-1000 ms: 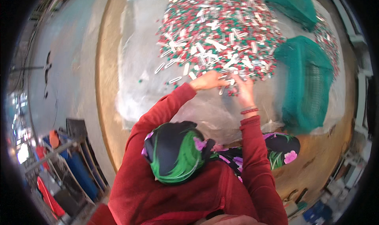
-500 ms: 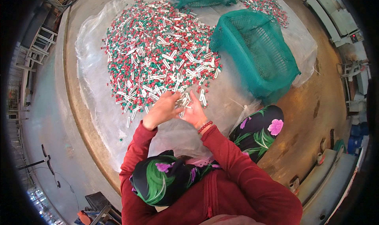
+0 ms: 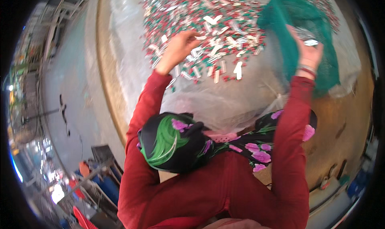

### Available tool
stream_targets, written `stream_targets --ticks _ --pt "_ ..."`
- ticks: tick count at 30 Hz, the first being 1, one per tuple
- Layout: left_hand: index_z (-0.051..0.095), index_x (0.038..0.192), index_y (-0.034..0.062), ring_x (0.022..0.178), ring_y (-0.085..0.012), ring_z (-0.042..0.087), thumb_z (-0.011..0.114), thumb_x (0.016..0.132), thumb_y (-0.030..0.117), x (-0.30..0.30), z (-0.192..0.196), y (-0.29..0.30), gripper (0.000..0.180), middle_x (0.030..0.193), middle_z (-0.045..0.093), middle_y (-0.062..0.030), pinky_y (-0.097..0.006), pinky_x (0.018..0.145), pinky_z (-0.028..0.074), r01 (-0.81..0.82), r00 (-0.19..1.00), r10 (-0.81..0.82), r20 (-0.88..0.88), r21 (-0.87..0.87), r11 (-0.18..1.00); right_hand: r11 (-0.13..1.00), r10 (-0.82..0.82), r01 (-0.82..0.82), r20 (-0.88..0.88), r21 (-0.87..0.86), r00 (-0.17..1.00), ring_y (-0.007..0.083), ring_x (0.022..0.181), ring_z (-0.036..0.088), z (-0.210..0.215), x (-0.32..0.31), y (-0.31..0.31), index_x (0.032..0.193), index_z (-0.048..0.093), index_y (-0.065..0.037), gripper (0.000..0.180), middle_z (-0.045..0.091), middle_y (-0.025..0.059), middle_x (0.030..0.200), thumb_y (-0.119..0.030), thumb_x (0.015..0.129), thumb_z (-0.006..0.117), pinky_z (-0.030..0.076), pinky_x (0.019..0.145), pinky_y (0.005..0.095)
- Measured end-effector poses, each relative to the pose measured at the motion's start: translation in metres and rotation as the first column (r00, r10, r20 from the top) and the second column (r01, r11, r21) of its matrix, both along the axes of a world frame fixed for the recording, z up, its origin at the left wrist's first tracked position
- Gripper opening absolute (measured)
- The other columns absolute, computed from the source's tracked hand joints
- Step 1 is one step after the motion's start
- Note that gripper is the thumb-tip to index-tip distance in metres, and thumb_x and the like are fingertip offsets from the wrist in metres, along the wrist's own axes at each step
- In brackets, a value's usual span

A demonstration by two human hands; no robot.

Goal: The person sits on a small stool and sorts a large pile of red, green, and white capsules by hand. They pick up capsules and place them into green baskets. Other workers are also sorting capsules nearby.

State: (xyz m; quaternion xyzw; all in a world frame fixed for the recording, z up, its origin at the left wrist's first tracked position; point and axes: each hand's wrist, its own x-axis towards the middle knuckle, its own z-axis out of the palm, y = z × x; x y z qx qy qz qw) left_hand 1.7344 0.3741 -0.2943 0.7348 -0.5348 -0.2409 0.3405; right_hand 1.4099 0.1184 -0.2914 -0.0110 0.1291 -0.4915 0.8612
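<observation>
My right hand (image 3: 309,55), with a red bead bracelet at the wrist, is over the green mesh-covered basket (image 3: 286,48). It holds a small bunch of clear and white oblong pieces (image 3: 306,35) between thumb and fingers. My left hand (image 3: 178,48) hovers at the near side of a wide pile (image 3: 200,6) of small red and green bits mixed with white and clear oblong pieces. Its fingers are curled, and a white oblong piece (image 3: 200,38) shows at the fingertips. Motion blurs the finer detail.
Clear plastic sheeting (image 3: 124,28) lies under the pile and basket. A second heap of red and green bits (image 3: 323,4) is at the far right. My knees in flowered black cloth (image 3: 168,142) are close in front. Metal frames and clutter stand at the left.
My hands, close together at the pile's near edge before, have parted. The right has swung out over the basket with the pieces; the left has moved farther over the pile. The view has shifted.
</observation>
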Motion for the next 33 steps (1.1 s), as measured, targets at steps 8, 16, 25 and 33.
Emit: stream_targets --ticks 8,16,25,33 --pt "0.058 0.084 0.0024 0.086 -0.0302 0.063 0.055 0.078 0.011 -0.047 -0.196 0.056 0.011 0.084 0.062 -0.0171 -0.038 0.068 0.053 0.19 0.834 -0.378 0.402 0.434 0.881 0.904 -0.367 0.137 -0.568 -0.406 0.737 0.0365 0.11 0.051 -0.059 -0.01 0.025 0.123 0.042 0.002 0.04 0.047 0.0241 0.122 -0.018 0.089 0.046 0.043 0.093 0.0523" --pt "0.048 0.099 0.0002 0.092 -0.0353 0.054 0.05 0.081 0.012 -0.072 -0.197 0.029 0.022 0.094 0.05 -0.0204 -0.038 0.069 0.052 0.075 0.888 -0.161 0.431 0.209 0.975 0.214 -0.783 -0.934 -0.621 -0.286 0.01 0.0306 0.092 0.055 -0.16 0.165 0.153 0.115 0.049 -0.005 0.043 0.055 0.0178 0.103 0.002 0.074 0.061 0.047 0.077 0.0394" --pt "0.045 0.11 0.0025 0.082 -0.0349 0.06 0.061 0.073 0.004 -0.03 -0.168 0.063 0.041 0.084 0.059 -0.0195 -0.043 0.069 0.048 -0.131 0.987 0.136 -0.089 0.051 0.99 -0.139 -0.825 -0.988 -0.544 -0.067 0.153 0.0347 0.098 0.052 -0.18 0.189 0.159 0.109 0.053 -0.004 0.037 0.056 0.0152 0.101 0.001 0.073 0.06 0.047 0.078 0.0423" --pt "0.05 0.102 -0.006 0.083 -0.0389 0.06 0.065 0.078 0.019 0.035 -0.19 0.059 0.038 0.086 0.059 -0.0247 -0.046 0.073 0.047 -0.343 0.938 0.32 0.134 0.221 0.913 0.413 -0.309 -0.897 -0.951 -0.157 0.024 0.0211 0.08 0.06 -0.162 0.186 0.163 0.112 0.06 -0.005 0.042 0.063 0.0132 0.088 -0.014 0.072 0.072 0.049 0.068 0.0337"
